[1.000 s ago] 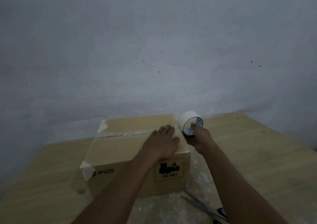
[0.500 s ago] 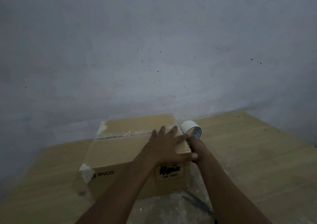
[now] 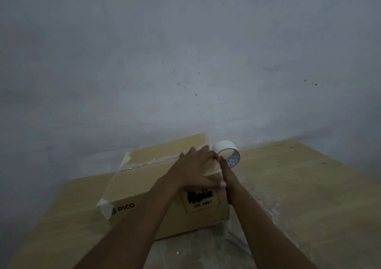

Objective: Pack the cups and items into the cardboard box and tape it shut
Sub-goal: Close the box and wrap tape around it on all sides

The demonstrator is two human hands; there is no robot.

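Cardboard box (image 3: 140,183), left hand (image 3: 195,170): we press flat on its closed top, fingers straight and spread.
Right hand (image 3: 225,172): beside the box's right end, edge-on; we cannot tell its grip.
Tape roll (image 3: 222,147): white, at our right fingertips.
Table (image 3: 299,186): under the box, dim.

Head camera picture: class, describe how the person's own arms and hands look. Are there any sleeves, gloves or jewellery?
The left arm and right arm are bare all the way to the picture's lower edge, with no sleeve in view. The left hand and right hand wear no gloves. No watch, ring or wristband shows, though the picture is dim.
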